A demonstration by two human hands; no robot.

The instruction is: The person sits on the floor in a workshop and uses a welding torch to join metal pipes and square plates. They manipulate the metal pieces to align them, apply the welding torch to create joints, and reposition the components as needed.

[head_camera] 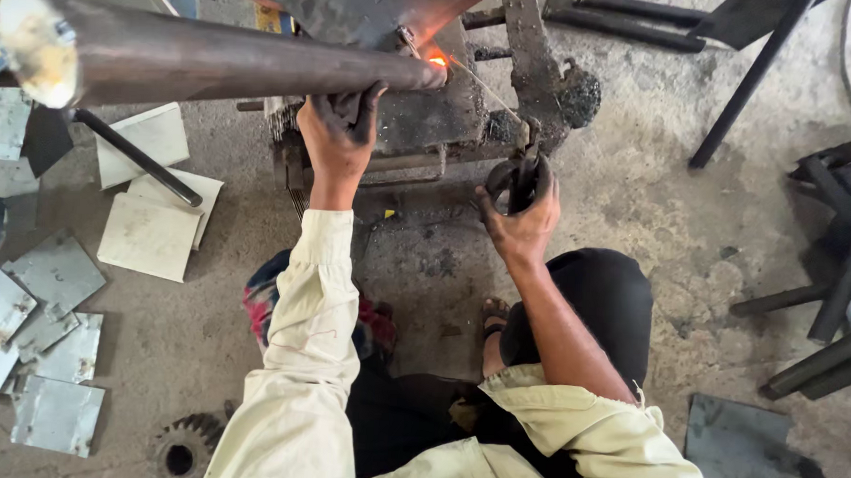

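A long brown steel pipe lies across the top left, its far end against a dark metal plate. An orange glow burns where pipe and plate meet. My left hand, in a dark glove, holds the pipe from below near that end. My right hand is bare and grips a black electrode holder; its thin rod runs up to the glow. I crouch on the concrete floor, knees and a sandalled foot below.
Several flat grey metal plates and pale square plates lie at left. A black rod rests on them. A gear wheel sits bottom left. Dark steel frames and bars stand at right.
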